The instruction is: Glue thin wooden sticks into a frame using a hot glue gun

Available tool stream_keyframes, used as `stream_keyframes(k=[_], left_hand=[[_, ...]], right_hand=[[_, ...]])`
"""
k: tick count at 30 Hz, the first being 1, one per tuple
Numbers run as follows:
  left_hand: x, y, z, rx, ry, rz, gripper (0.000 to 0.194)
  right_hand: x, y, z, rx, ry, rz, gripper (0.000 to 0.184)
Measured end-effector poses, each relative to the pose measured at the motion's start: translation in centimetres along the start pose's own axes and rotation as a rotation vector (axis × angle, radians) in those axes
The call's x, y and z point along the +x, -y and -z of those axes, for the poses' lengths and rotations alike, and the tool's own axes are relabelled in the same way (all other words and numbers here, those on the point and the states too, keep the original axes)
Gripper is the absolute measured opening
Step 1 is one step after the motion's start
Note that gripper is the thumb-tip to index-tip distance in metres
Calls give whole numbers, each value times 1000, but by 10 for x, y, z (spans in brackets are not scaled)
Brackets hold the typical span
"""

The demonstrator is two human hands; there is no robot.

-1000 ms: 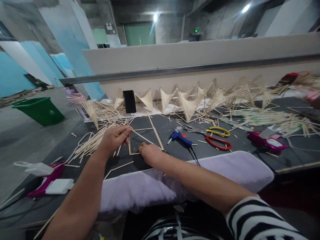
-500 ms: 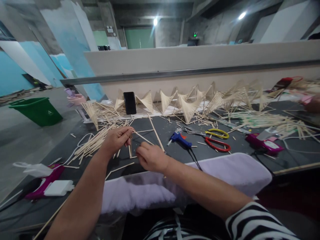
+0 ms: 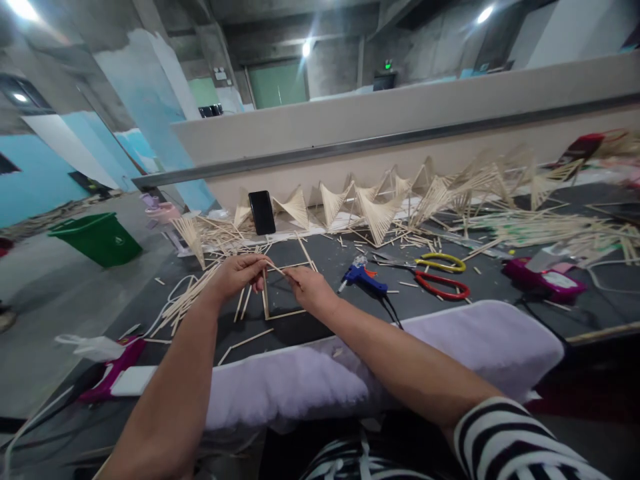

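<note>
A thin wooden stick (image 3: pixel 275 268) spans the gap between my two hands. My left hand (image 3: pixel 237 279) pinches its left end, above a corner of a stick frame (image 3: pixel 267 297) on the dark table. My right hand (image 3: pixel 313 289) has thumb and fingers closed on the stick's other end and covers part of the frame's right side. Two joined sticks (image 3: pixel 245 344) lie nearer the table's front edge. Loose sticks (image 3: pixel 193 293) are heaped to the left of my left hand. To the right of my right hand rests a blue glue gun (image 3: pixel 365 277).
Scissors (image 3: pixel 443 275) with red and yellow handles lie right of the glue gun. Fan-shaped stick models (image 3: pixel 377 210) line the back, beside an upright black phone (image 3: pixel 263 212). Purple power strips (image 3: pixel 113 373) and cables sit at both sides. A lilac cushion (image 3: pixel 450 340) covers the front edge.
My right hand has moved up and away from me, and now grips the stick's right end. My left hand stays nearly in place. The whole view has tilted slightly.
</note>
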State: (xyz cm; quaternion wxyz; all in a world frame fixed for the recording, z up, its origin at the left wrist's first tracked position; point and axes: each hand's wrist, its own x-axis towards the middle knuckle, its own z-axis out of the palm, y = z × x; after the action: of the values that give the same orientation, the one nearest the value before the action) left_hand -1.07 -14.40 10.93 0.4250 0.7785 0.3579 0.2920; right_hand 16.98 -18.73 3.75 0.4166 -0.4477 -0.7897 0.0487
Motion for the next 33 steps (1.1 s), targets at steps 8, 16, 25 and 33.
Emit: stream_keyframes(k=[8, 16, 25, 33], left_hand=[[1, 6, -5, -152, -7, 9, 32], [0, 6, -11, -126, -34, 11, 32], [-6, 3, -25, -38, -142, -66, 27], [-4, 12, -31, -62, -239, -78, 24]], right_hand=[[0, -1, 3, -41, 10, 2, 30], [2, -5, 1, -32, 4, 25, 27], [1, -1, 7, -18, 19, 35, 27], [1, -2, 7, -20, 45, 17, 27]])
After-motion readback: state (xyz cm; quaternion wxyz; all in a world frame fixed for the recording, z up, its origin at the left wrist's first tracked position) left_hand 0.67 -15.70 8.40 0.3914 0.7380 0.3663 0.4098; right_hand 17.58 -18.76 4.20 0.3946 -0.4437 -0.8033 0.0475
